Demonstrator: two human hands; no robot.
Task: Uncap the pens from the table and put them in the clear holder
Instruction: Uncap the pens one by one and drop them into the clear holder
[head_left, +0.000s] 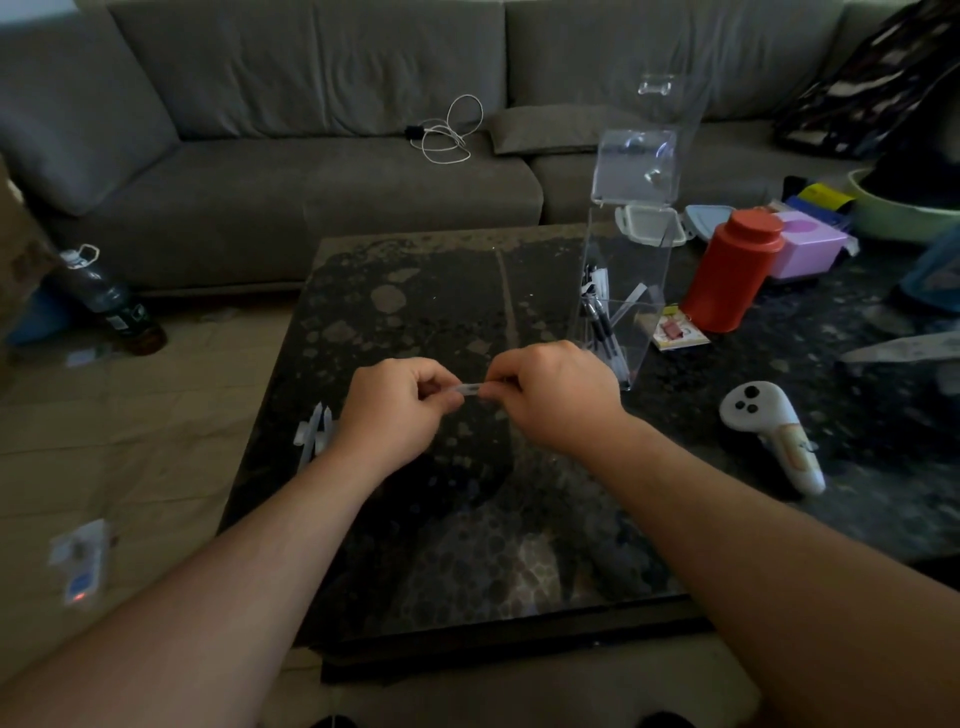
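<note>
Pen (470, 389) is up off the table right now, held level between both hands over the middle of the dark table (415, 291), a bit toward the near side. The left hand (397, 402) is pinched around one end and the right hand (550, 397) is pinched around the other, knuckles almost meeting, so only a short pale bit of the barrel shows between them. Can't tell which end has the cap, the fingers cover both.

So my read is this is the uncapping step, mid-pull or just about to pull. Looks like a few pens are already standing in the clear holder (618, 312), which sits just beyond the right hand with its lid flipped up. There's a little pile of pale caps (314, 434) near the left table edge, just beside the left wrist.

Next move probably needs a straight pull apart along the pen's length. Then the cap hand goes toward that pile, and the other lifts the pen tip-down into the holder's open top.
</note>
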